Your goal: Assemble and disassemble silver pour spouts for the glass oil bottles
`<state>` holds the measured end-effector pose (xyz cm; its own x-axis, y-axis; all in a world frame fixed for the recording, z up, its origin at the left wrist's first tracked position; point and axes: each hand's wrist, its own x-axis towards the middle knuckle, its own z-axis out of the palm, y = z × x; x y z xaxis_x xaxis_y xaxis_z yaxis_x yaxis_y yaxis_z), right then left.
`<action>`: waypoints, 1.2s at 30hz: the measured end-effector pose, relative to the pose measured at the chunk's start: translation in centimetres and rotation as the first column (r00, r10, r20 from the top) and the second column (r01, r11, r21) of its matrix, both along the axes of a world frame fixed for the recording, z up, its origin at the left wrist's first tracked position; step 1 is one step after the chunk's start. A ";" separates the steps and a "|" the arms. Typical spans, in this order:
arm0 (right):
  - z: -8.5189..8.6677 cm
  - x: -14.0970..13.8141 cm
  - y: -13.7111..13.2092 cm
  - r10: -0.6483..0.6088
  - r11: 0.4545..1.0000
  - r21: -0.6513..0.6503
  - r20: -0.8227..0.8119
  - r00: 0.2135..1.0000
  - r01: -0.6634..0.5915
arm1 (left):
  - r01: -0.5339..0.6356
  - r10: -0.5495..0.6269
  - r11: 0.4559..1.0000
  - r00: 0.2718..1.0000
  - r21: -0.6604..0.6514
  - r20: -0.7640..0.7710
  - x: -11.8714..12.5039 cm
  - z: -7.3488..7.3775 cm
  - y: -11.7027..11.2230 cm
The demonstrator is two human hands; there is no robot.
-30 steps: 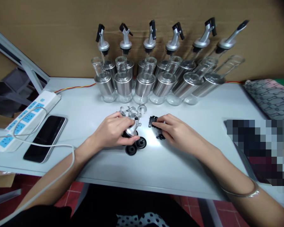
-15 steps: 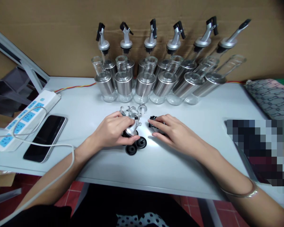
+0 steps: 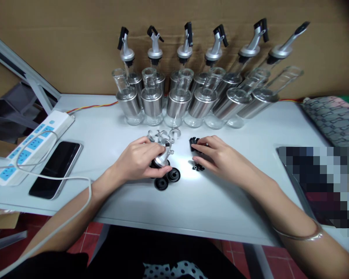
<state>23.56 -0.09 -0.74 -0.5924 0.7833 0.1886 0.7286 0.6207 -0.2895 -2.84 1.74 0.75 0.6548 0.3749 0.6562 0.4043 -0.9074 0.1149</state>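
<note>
My left hand [image 3: 141, 159] is closed on a silver bottle pourer spout [image 3: 162, 159], gripped between thumb and fingers. Under and in front of it lie several round black stoppers [image 3: 173, 175]. More silver spouts [image 3: 175, 133] rest on the table just beyond the left fingers. My right hand [image 3: 218, 157] has its fingers stretched out and apart, tips at a pile of small black levers [image 3: 193, 144], which the hand partly covers. A few tiny black pieces [image 3: 198, 167] sit below its thumb. Whether the right fingertips press on a lever, I cannot tell.
Two rows of steel-and-glass bottles [image 3: 178, 102] stand at the back; the rear ones carry spouts with black levers. On the left are a power strip [image 3: 31, 145], a phone [image 3: 56, 168] and a white cable [image 3: 75, 179]. A patterned cloth [image 3: 334, 120] lies right.
My right hand has shifted slightly to the right, and the black levers lie farther right; tiny black pieces now show below the thumb. My left hand has stayed still with the spout.
</note>
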 end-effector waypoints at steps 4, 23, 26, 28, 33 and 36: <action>-0.2 0.1 0.1 -0.007 1.000 0.014 0.019 1.000 0.006 | 0.013 -0.013 1.000 1.000 0.004 0.012 0.0 0.0 0.0; 0.5 1.8 1.0 -0.033 0.997 0.076 0.097 0.995 0.025 | 0.004 -0.004 1.000 1.000 0.003 0.002 0.0 0.0 0.0; 0.2 1.9 1.0 -0.032 0.998 0.058 0.072 0.997 0.028 | 0.002 -0.002 1.000 1.000 -0.003 -0.003 0.0 0.0 0.0; -0.1 2.0 1.1 -0.023 0.999 0.047 0.039 0.999 0.021 | 0.002 -0.002 1.000 1.000 -0.002 -0.005 -0.1 0.0 0.0; -0.4 1.8 1.0 -0.031 1.000 -0.001 -0.016 0.999 0.031 | 0.006 -0.006 1.000 1.000 -0.002 -0.004 -0.1 -0.1 0.0; -0.2 1.4 1.0 -0.038 0.999 -0.002 0.004 0.999 0.038 | 0.011 -0.011 1.000 1.000 0.002 0.003 0.0 -0.1 0.0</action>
